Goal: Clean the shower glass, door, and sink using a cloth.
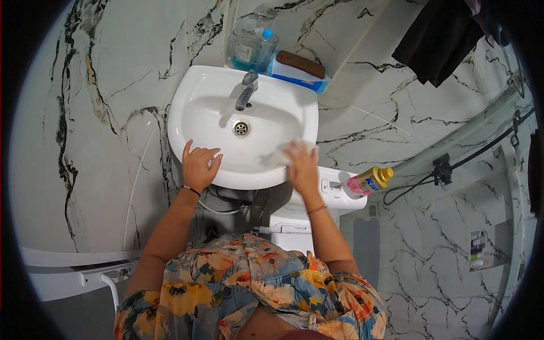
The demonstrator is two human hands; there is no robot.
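A white washbasin [195, 113] with a chrome tap [247, 90] and a metal drain [241, 128] lies in front of me. At its front left rim rests my left hand [199, 167], fingers apart, holding nothing; a dark band circles the wrist. My right hand [303, 170] is over the front right of the bowl, its fingers smeared by motion. Something pale and whitish shows by those fingertips, too blurred to name, and I cannot tell whether it is gripped. A shadow falls on the bowl beside this hand.
A white toilet tank [340, 199] stands right of the basin, bearing a yellow-capped bottle [368, 182]. Behind the basin are a clear container [253, 54] with bottles and a blue-and-white pack [283, 71] under a brown case [301, 64]. Dark cloth [439, 42] hangs at upper right.
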